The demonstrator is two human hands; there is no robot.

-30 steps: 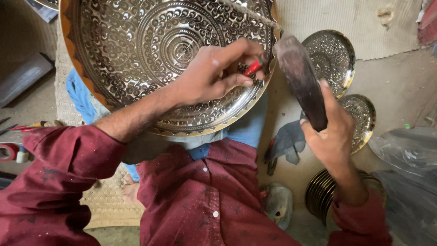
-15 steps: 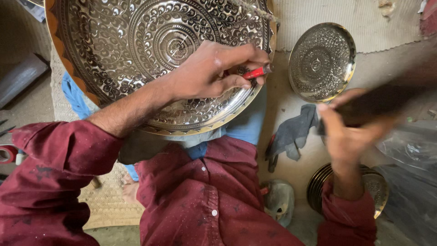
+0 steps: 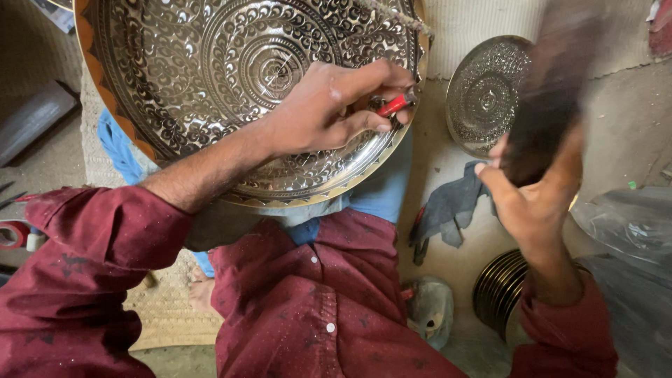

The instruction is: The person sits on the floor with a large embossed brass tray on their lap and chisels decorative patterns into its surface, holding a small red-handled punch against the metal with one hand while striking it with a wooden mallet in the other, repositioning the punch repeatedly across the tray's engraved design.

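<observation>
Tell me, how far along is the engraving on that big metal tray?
Most of the large engraved tray looks done: pattern covers its centre and rings. In hand: the left hand holds a red-handled chisel near the rim, while the right hand grips a blurred dark mallet, raised off to the side. Left: apparently the rim band by the chisel, though I cannot tell how much. A smaller engraved plate lies beside.

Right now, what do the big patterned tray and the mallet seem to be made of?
Big patterned tray: likely polished metal, silvery with bright glints on the chased pattern and a brass-coloured rim. Mallet in the right hand: dark, matte, possibly wood; motion blur leaves it open.
</observation>
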